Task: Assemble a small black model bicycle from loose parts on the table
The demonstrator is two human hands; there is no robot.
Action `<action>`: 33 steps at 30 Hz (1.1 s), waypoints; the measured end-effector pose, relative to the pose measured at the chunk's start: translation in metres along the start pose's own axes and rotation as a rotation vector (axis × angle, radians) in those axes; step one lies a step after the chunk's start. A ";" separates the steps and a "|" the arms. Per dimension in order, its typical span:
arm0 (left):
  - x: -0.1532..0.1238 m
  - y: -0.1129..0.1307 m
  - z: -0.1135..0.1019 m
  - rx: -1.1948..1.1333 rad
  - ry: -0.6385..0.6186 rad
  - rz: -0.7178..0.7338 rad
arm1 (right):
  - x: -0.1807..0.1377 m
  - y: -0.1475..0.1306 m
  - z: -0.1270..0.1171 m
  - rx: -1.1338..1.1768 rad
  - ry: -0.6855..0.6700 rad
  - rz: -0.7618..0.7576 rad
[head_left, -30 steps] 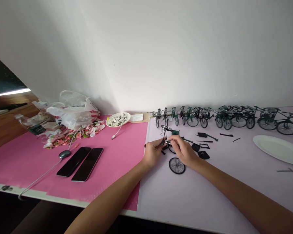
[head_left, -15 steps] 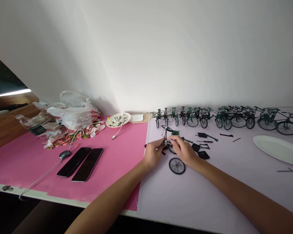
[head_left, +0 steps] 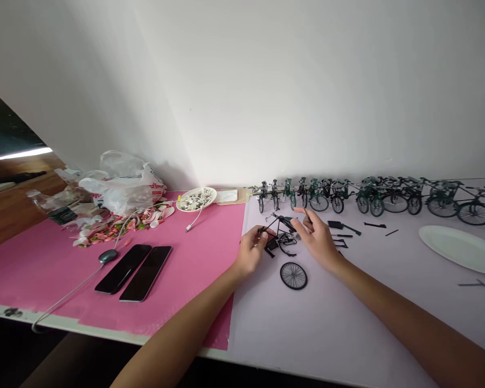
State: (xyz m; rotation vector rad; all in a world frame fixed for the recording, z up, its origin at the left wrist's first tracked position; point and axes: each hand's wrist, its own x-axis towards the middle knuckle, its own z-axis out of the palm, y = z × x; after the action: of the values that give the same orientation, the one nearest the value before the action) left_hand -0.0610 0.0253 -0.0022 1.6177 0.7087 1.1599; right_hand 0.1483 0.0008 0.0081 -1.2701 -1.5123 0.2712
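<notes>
My left hand (head_left: pixel 253 249) pinches the front end of a small black model bicycle frame (head_left: pixel 282 230) that rests on the pale lilac table (head_left: pixel 347 318). Fingers spread, my right hand (head_left: pixel 317 235) hovers just right of the frame with nothing in it. A loose black spoked wheel (head_left: pixel 293 275) lies flat in front of both hands. Small black parts (head_left: pixel 338 226) lie scattered beyond my right hand.
A row of finished green and black model bicycles (head_left: pixel 372 196) lines the wall. A white plate (head_left: pixel 461 248) sits far right. On the pink mat (head_left: pixel 64 269) lie two phones (head_left: pixel 134 267), a mouse (head_left: pixel 106 255), a bowl of small parts (head_left: pixel 195 198) and plastic bags (head_left: pixel 117 186).
My right hand let go of the bicycle frame, opened and lifted to the right. The frame now lies tilted, still held at its front by my left hand.
</notes>
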 end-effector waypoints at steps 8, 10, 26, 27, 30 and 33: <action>0.001 0.009 -0.005 -0.178 -0.182 -0.113 | 0.014 0.009 -0.018 -0.011 -0.258 -0.022; 0.002 0.013 -0.007 -0.180 -0.224 -0.138 | 0.013 0.008 -0.020 -0.005 -0.340 -0.001; -0.045 0.089 -0.151 1.501 0.037 -0.512 | 0.007 -0.008 -0.011 -0.021 -0.123 -0.127; -0.052 0.091 -0.166 1.563 0.047 -0.604 | 0.007 -0.008 -0.011 -0.024 -0.109 -0.137; -0.070 0.095 -0.199 1.557 -0.014 -0.806 | 0.006 -0.007 -0.010 -0.032 -0.095 -0.141; -0.080 0.093 -0.215 1.502 -0.073 -0.807 | 0.006 -0.004 -0.009 -0.039 -0.087 -0.130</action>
State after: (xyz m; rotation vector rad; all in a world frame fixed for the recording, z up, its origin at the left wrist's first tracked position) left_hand -0.2967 0.0058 0.0693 2.0443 2.2098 -0.2298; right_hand 0.1545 -0.0004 0.0179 -1.1979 -1.6743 0.2157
